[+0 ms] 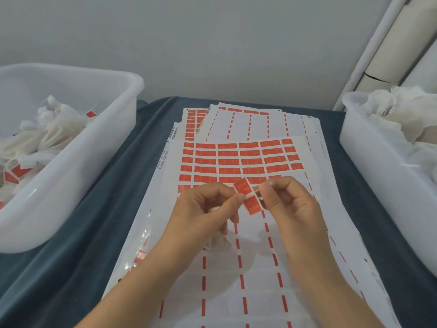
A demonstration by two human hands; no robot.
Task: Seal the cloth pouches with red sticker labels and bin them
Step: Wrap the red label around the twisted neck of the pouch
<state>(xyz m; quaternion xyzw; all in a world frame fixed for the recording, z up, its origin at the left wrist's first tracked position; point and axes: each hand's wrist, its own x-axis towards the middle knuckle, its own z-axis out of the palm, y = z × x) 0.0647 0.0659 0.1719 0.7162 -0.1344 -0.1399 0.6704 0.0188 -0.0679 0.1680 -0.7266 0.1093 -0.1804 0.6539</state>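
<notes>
While our left hand [208, 207] holds a white cloth pouch [216, 242] in its grip, our right hand [287, 204] pinches a red sticker label [247, 197] between both, above the sticker sheet [236, 162] on the bench [82, 256].

A plain grey wall [212, 43] rises behind the blue-clothed table [99, 209].

Red sticker label [247, 197] folding around pouch cord, midair

One head-worn camera looks forward and down, close over the sticker sheets [238, 159].
</notes>
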